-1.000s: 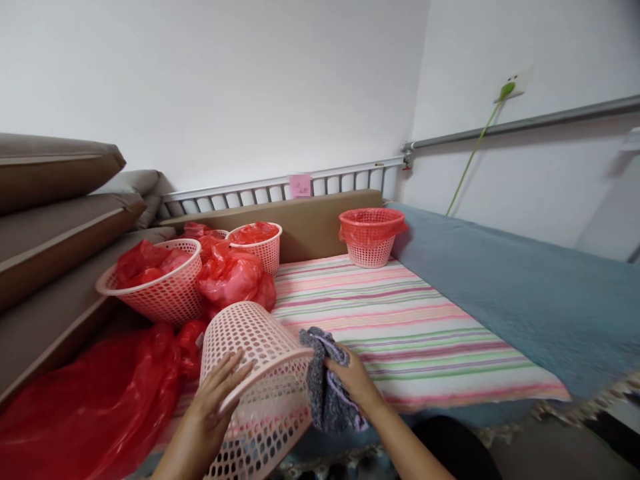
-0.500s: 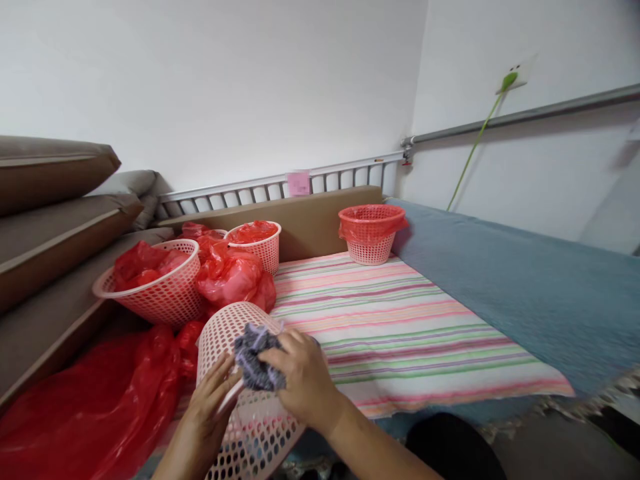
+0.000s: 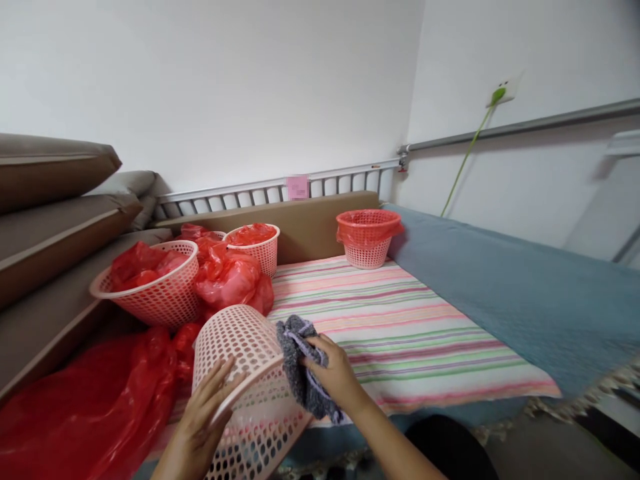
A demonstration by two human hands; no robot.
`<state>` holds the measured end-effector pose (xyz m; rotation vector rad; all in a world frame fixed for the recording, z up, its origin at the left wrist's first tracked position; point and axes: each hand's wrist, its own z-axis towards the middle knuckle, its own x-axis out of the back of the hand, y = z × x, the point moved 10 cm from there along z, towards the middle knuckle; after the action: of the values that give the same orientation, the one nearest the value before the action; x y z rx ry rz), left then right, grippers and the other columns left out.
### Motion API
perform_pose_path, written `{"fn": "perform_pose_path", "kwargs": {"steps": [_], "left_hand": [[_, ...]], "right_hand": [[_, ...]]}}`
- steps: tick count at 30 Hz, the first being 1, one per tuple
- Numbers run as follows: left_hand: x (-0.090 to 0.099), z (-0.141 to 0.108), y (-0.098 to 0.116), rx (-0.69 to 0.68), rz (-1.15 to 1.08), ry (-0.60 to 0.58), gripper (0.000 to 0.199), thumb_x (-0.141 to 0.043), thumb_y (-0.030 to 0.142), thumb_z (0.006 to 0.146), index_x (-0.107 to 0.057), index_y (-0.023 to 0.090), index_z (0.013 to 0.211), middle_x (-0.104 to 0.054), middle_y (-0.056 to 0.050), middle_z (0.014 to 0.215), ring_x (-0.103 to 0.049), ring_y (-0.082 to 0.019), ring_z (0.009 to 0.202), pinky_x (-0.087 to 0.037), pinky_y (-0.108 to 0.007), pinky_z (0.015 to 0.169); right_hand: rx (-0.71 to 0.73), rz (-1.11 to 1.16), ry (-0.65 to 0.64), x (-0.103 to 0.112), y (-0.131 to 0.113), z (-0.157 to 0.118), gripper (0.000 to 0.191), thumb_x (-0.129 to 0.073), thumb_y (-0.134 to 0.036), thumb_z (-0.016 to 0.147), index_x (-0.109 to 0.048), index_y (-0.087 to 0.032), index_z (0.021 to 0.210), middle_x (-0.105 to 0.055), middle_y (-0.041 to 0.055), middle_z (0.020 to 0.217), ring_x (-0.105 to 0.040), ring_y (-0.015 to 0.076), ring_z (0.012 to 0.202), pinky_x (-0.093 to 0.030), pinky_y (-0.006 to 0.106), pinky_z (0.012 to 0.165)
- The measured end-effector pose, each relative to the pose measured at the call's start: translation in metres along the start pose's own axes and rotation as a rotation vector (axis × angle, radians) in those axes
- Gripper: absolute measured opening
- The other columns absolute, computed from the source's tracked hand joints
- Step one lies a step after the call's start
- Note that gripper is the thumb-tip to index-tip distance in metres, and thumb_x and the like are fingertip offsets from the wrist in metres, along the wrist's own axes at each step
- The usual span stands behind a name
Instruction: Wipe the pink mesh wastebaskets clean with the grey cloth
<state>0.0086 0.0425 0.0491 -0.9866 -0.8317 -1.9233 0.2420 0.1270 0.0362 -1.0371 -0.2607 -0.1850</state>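
A pink perforated plastic basket (image 3: 240, 337) lies tilted on its side at the lower middle, its rim crossing between my hands. My left hand (image 3: 206, 410) grips the near-left part of the rim, thumb hidden inside or behind it. In my right hand (image 3: 333, 373) is a crumpled dark grey cloth (image 3: 305, 367) with lilac edging, pressed against the right part of the rim. The striped cloth (image 3: 400, 333) spreads beneath and to the right of the basket.
Baskets with red bags (image 3: 165, 287) and a red bag bundle (image 3: 233, 280) stand at the left, near stacked cushions (image 3: 65, 233). Loose red plastic (image 3: 90, 407) covers the lower left. A red-lined basket (image 3: 367, 243) stands at the back, beside the blue cover (image 3: 500, 273).
My right hand has moved the grey cloth rightward along the basket rim, and more of the cloth hangs down. My left hand keeps its hold. The view has shifted slightly.
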Motion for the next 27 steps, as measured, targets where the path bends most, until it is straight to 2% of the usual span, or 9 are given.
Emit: {"fn": "perform_pose_path", "kwargs": {"steps": [5,7,9,12,16,19,21,23,27], "left_hand": [[-0.003,-0.009,-0.004,-0.003,-0.001,0.004,0.047,-0.042,0.024,0.091,-0.040,0.039,0.136,-0.035,-0.001,0.149,-0.035,-0.025,0.135,-0.038,-0.046,0.102],[-0.003,-0.009,-0.004,-0.007,0.003,0.008,0.048,-0.042,0.024,0.091,-0.038,0.039,0.137,-0.035,-0.001,0.149,-0.035,-0.025,0.135,-0.038,-0.047,0.102],[-0.002,-0.008,-0.004,0.003,0.012,0.007,0.048,-0.042,0.024,0.092,-0.037,0.040,0.137,-0.035,-0.001,0.149,-0.036,-0.024,0.135,-0.039,-0.047,0.102],[-0.002,-0.005,-0.001,0.000,0.032,0.009,0.049,-0.042,0.024,0.091,-0.037,0.039,0.138,-0.034,-0.001,0.149,-0.036,-0.024,0.135,-0.039,-0.047,0.102],[0.001,0.002,0.010,-0.084,0.032,0.071,0.046,-0.045,0.023,0.090,-0.045,0.037,0.133,-0.042,-0.002,0.145,-0.039,-0.025,0.133,-0.043,-0.045,0.101],[0.007,0.005,0.013,-0.114,0.019,0.158,0.043,-0.048,0.024,0.089,-0.050,0.033,0.131,-0.051,-0.005,0.138,-0.045,-0.025,0.129,-0.046,-0.041,0.099],[0.010,0.006,0.013,-0.105,0.022,0.174,0.044,-0.050,0.026,0.088,-0.049,0.032,0.131,-0.053,-0.007,0.136,-0.047,-0.025,0.127,-0.047,-0.040,0.098],[0.012,0.006,0.015,-0.105,0.016,0.159,0.042,-0.048,0.026,0.089,-0.050,0.033,0.131,-0.052,-0.006,0.137,-0.047,-0.026,0.128,-0.047,-0.041,0.098],[0.006,0.001,0.012,-0.053,0.015,0.043,0.043,-0.043,0.025,0.091,-0.047,0.038,0.132,-0.042,-0.003,0.145,-0.039,-0.027,0.133,-0.043,-0.049,0.098]], "right_hand": [[-0.236,0.219,0.099,0.005,0.073,-0.017,0.031,-0.064,-0.027,0.070,-0.067,-0.016,0.098,-0.069,0.0068,0.096,-0.063,0.0241,0.091,-0.046,0.037,0.086],[-0.283,0.242,0.107,0.005,0.085,-0.021,0.032,-0.063,-0.028,0.070,-0.067,-0.015,0.099,-0.070,0.0073,0.095,-0.063,0.0250,0.091,-0.046,0.038,0.085],[-0.232,0.164,0.110,0.009,0.073,-0.018,0.031,-0.062,-0.026,0.070,-0.067,-0.016,0.099,-0.069,0.0069,0.095,-0.062,0.0244,0.092,-0.045,0.037,0.086],[-0.029,-0.031,0.075,0.008,0.018,-0.006,0.028,-0.061,-0.023,0.073,-0.068,-0.019,0.100,-0.064,0.0066,0.096,-0.058,0.0220,0.093,-0.044,0.035,0.084],[0.309,-0.266,-0.050,-0.023,-0.076,-0.003,0.030,-0.065,-0.023,0.072,-0.070,-0.027,0.101,-0.059,0.0052,0.090,-0.053,0.0217,0.089,-0.041,0.034,0.078],[0.464,-0.368,-0.120,-0.049,-0.114,-0.010,0.040,-0.068,-0.021,0.066,-0.068,-0.035,0.103,-0.058,0.0026,0.087,-0.051,0.0213,0.085,-0.038,0.034,0.075],[0.479,-0.365,-0.133,-0.055,-0.118,-0.011,0.042,-0.069,-0.020,0.065,-0.067,-0.036,0.104,-0.058,0.0020,0.086,-0.051,0.0207,0.083,-0.038,0.033,0.073],[0.437,-0.318,-0.127,-0.048,-0.107,-0.008,0.040,-0.068,-0.019,0.066,-0.069,-0.034,0.103,-0.059,0.0025,0.084,-0.052,0.0206,0.082,-0.039,0.033,0.073],[0.168,-0.078,-0.065,-0.016,-0.039,0.005,0.028,-0.065,-0.026,0.073,-0.071,-0.025,0.101,-0.063,0.0055,0.092,-0.057,0.0208,0.089,-0.043,0.033,0.080]]}}
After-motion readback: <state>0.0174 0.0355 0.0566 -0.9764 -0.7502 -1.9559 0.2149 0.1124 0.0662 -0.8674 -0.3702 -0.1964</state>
